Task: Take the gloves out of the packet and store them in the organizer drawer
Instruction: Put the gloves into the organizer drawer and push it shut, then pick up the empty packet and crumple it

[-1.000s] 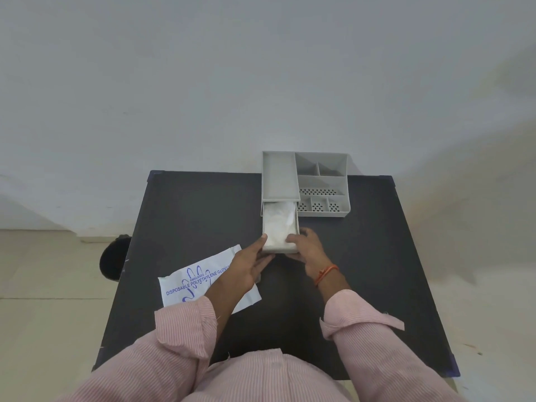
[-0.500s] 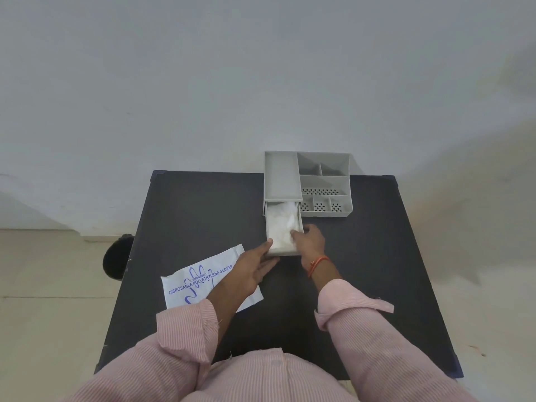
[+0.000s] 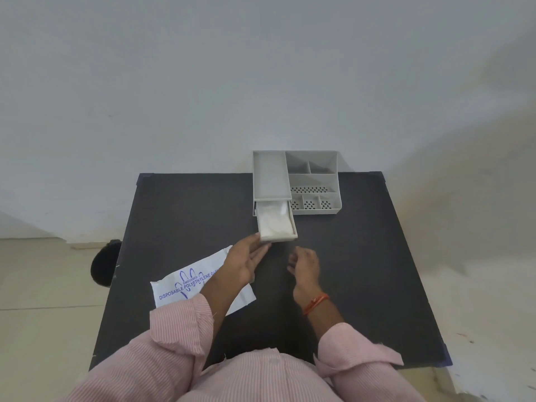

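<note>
A grey plastic organizer [image 3: 314, 181] stands at the far edge of the black table [image 3: 179, 210]. Its drawer [image 3: 293, 227] is pulled partway out toward me, and the pale translucent gloves [image 3: 274, 221] lie inside it. My left hand [image 3: 246, 261] is flat with its fingers apart, fingertips touching the drawer's front left corner. My right hand [image 3: 304, 266] hovers just in front of the drawer, fingers loosely curled, holding nothing. The white glove packet [image 3: 188, 285] with blue print lies flat under my left forearm.
The organizer's right half has several open compartments [image 3: 314, 187], some with perforated floors. A dark round object [image 3: 103, 264] sits on the floor beside the table's left edge. A white wall rises right behind the table.
My right hand has let go of the drawer and the gloves and drawn back toward me. The drawer has slid a little way in. My left hand stays at its front corner.
</note>
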